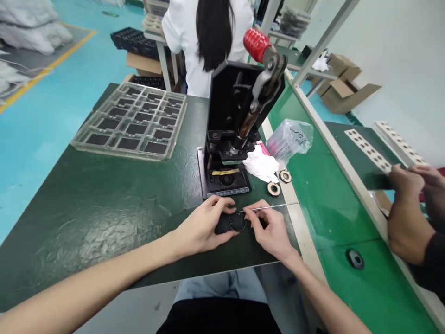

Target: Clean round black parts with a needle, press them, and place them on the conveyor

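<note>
A small black part with a round ring (237, 222) lies flat near the front edge of the green table. Around its left side curve the fingers of my left hand (205, 225), thumb at the lower edge and index finger at the upper edge. My right hand (269, 227) pinches a thin metal rod (278, 205), whose tip is by the top of the ring and whose far end points right. Just beyond my hands stands a black hand press (229, 134) with a red grip (256, 45). Two round rings (273, 189) (285, 176) lie to its right.
A clear compartment tray (130, 121) with dark pieces is at the back left. White cloth (260, 163) and a plastic bag (290, 139) lie right of the press. A dark part (355, 259) sits on the green strip. Another person's hands (410, 181) are at the far right; a person in white (191, 41) is ahead.
</note>
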Tool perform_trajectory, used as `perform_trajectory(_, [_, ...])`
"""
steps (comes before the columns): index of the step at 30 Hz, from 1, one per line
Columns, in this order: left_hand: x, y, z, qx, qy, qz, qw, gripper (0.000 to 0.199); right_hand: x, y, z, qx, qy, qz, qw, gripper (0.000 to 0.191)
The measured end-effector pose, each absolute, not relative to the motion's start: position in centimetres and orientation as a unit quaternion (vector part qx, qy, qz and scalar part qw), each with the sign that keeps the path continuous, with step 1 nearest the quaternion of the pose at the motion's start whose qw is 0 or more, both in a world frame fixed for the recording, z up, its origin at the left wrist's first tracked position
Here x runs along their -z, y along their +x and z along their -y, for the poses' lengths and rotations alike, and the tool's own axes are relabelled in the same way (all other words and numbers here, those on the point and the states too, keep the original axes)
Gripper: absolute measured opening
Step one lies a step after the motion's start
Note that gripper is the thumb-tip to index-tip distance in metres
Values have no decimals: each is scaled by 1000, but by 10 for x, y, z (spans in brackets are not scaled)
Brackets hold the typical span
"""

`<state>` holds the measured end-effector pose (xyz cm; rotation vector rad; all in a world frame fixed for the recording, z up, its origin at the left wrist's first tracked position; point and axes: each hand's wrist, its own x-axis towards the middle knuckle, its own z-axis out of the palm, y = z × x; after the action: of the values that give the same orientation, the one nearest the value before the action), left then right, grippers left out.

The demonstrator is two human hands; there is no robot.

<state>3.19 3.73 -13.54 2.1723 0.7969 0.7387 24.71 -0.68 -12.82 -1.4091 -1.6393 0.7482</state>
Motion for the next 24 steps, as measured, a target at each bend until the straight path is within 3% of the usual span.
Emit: perform_trajectory(24, [130,37,-38,-259,833,-303,382,51,113,242,12,-172,-538,765,310,11])
